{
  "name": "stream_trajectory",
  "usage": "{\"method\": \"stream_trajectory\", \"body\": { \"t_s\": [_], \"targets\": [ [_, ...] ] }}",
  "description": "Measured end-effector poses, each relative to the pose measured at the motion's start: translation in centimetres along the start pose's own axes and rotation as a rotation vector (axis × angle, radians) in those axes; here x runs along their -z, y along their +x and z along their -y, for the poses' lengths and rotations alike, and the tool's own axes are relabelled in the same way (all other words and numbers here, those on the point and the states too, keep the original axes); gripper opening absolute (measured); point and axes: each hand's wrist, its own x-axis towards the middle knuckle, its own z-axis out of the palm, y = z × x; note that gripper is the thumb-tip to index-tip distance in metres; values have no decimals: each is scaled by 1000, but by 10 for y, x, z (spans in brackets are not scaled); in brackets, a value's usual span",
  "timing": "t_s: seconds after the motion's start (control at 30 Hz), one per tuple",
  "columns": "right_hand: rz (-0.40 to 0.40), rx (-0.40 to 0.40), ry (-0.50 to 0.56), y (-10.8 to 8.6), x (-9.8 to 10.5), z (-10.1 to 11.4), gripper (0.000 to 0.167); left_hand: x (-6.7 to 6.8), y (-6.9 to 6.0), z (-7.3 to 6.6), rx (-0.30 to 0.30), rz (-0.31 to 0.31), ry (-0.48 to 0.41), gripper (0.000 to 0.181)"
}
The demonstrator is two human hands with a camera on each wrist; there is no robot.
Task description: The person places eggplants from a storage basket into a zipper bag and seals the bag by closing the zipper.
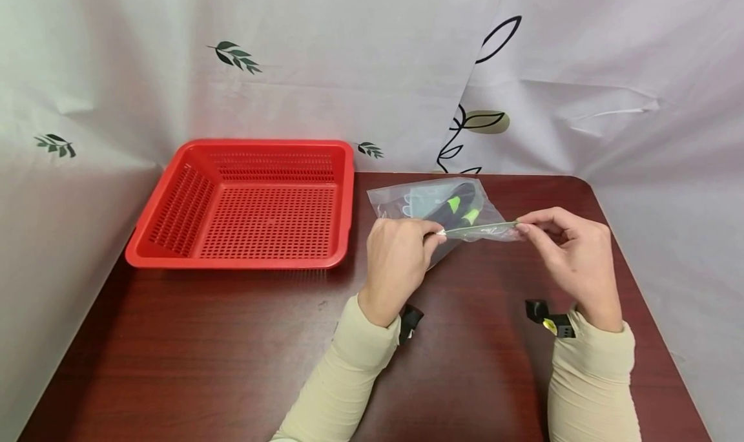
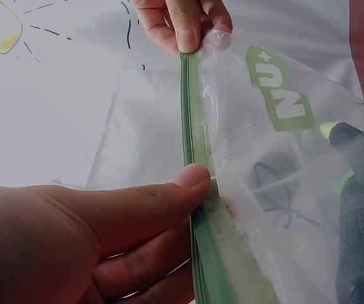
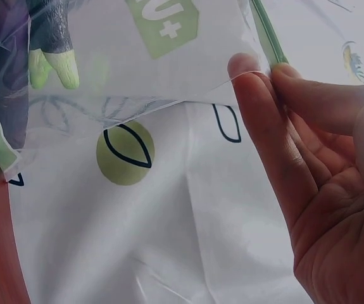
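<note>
A clear zip bag (image 1: 388,199) with a green zip strip (image 1: 484,227) hangs between both hands above the table. My left hand (image 1: 395,261) pinches the strip near one end, thumb on top in the left wrist view. At the strip's other end my right hand (image 1: 575,251) pinches the corner between thumb and forefinger. Inside the bag lie dark things with lime-green tips (image 1: 471,216); through the plastic they look like a toy's limbs (image 3: 50,31), though their full shape is hidden. A green "NU+" label (image 2: 280,92) is printed on the plastic.
A red plastic basket (image 1: 347,216) with perforated walls stands at the back left of the dark red wooden table (image 1: 244,351). White leaf-patterned cloth (image 1: 290,73) hangs behind the table and along both sides. Dark straps (image 1: 411,322) sit at the wrists.
</note>
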Motion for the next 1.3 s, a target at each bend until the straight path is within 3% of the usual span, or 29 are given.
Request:
{"method": "stream_trajectory", "body": {
  "t_s": [0.87, 1.3],
  "targets": [
    [-29, -17, -34, -1, 1, 0, 19, 6, 0, 6, 19, 21, 10, 14],
    [-34, -38, -34, -2, 3, -5, 19, 8, 0, 11, 6, 0, 10, 11]
  ]
}}
